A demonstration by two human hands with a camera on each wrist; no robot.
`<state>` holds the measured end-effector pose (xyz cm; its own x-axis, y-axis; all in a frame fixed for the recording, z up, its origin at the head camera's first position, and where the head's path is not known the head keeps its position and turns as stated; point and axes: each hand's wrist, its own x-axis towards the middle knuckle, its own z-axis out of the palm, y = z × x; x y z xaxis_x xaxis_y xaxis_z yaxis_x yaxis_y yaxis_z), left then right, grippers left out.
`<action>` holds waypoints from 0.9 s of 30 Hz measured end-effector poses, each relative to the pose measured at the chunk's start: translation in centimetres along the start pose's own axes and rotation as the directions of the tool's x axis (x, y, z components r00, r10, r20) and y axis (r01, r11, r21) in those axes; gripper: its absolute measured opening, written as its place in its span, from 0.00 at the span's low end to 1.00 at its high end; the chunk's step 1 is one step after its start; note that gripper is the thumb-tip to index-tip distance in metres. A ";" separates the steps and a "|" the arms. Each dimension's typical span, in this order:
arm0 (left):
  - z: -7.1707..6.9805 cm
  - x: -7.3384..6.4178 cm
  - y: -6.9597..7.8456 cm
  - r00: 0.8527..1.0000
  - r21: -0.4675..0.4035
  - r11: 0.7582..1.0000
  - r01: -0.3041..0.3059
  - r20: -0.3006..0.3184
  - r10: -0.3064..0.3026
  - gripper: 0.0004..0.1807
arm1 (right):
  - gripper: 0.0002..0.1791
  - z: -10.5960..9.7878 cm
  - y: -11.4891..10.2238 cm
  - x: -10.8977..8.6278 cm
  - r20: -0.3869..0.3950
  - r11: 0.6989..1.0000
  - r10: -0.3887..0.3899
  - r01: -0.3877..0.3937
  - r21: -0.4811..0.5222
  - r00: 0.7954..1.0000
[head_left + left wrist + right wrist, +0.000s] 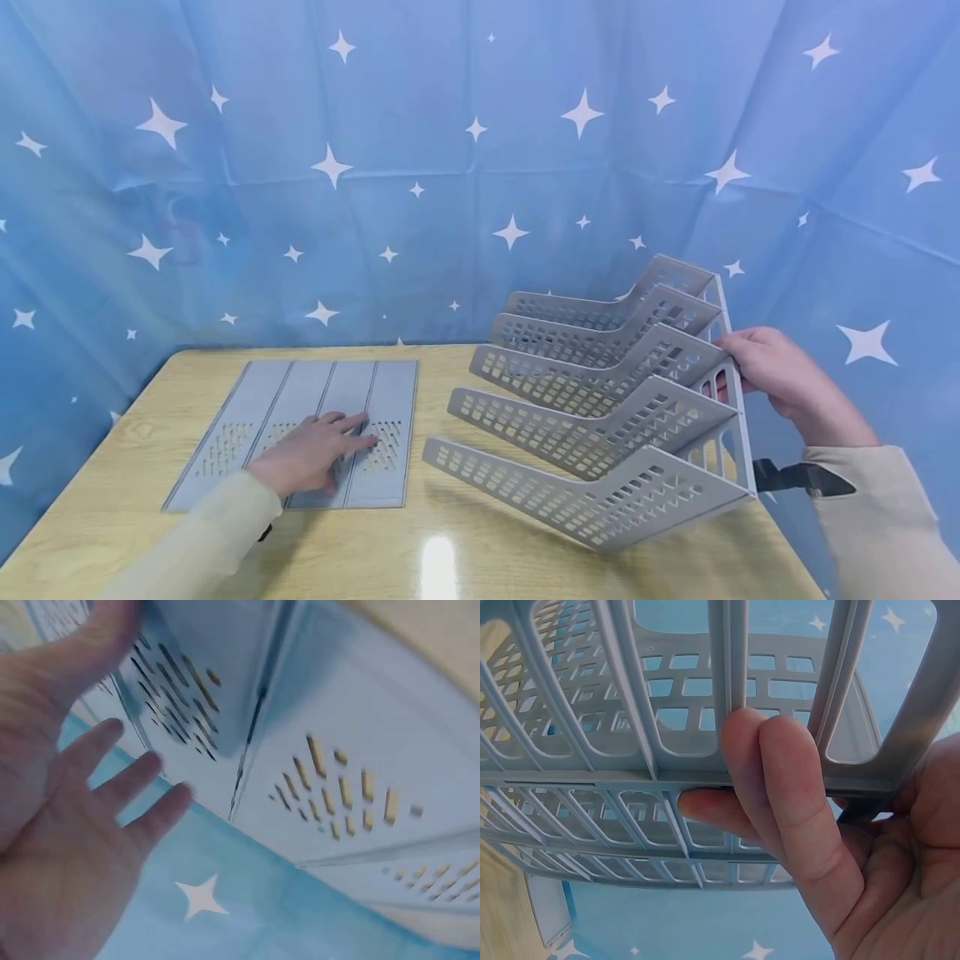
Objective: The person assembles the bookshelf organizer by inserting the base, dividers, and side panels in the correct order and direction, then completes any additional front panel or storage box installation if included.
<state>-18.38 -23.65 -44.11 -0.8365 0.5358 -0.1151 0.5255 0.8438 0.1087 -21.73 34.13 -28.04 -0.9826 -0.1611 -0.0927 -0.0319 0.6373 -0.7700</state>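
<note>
A grey plastic file rack (637, 522) with several perforated upright dividers is at the right of the table, tilted. My right hand (783, 375) grips its slatted back. In the right wrist view, that hand's fingers curl through the slots and round the bars of the rack (694, 778). Left of the rack lies a flat grey panel (311, 383), creased into strips with slotted patches. Over its near part, my left hand (315, 454) is spread with extended fingers. Whether those fingers touch the panel (360, 690), I cannot tell.
The light wooden table (465, 550) carries both pieces, with a bare strip between them. A blue curtain (420, 275) with white stars hangs behind the table and along its sides. Dark straps show at both wrists.
</note>
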 end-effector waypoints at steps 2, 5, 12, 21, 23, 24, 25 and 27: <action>0.3 0.6 0.3 1.000 0.003 1.000 -0.011 0.010 0.011 0.46 | 0.33 0.0 0.1 0.0 0.009 1.000 0.004 -0.004 -0.006 1.000; 1.1 1.5 1.4 0.999 0.035 0.999 -0.010 -0.036 0.011 0.46 | 0.33 0.1 0.1 0.0 0.017 1.000 0.007 -0.006 -0.012 1.000; 2.3 4.5 4.9 0.971 0.302 0.949 0.087 -0.237 -0.013 0.36 | 0.32 0.1 -0.2 0.1 0.026 0.999 -0.008 0.009 -0.043 1.000; -2.3 2.6 -0.4 0.974 -0.120 0.971 0.208 0.121 -0.193 0.58 | 0.29 0.2 -0.3 -0.4 0.043 0.998 -0.033 0.036 -0.057 0.999; -2.0 1.2 -1.9 0.964 -0.069 0.972 0.224 0.160 -0.211 0.63 | 0.29 0.0 -0.4 -0.6 0.042 0.997 -0.035 0.037 -0.067 0.999; -1.6 0.7 -2.5 0.964 -0.059 0.972 0.226 0.157 -0.215 0.64 | 0.29 -0.1 -0.5 -0.6 0.043 0.997 -0.038 0.041 -0.071 0.998; -1.1 0.2 -2.9 0.964 -0.062 0.971 0.229 0.152 -0.218 0.64 | 0.29 -0.1 -0.5 -0.6 0.047 0.996 -0.043 0.046 -0.072 0.998; -0.3 -0.2 -3.1 0.969 -0.069 0.973 0.221 0.129 -0.211 0.60 | 0.28 -0.1 -0.9 -0.6 0.053 0.996 -0.043 0.047 -0.070 0.998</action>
<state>-19.89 -26.42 -44.11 -0.9013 0.3453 -0.2616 0.3159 0.9371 0.1487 -21.17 33.76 -27.21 -0.9692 -0.2281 -0.0929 -0.0904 0.6803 -0.7274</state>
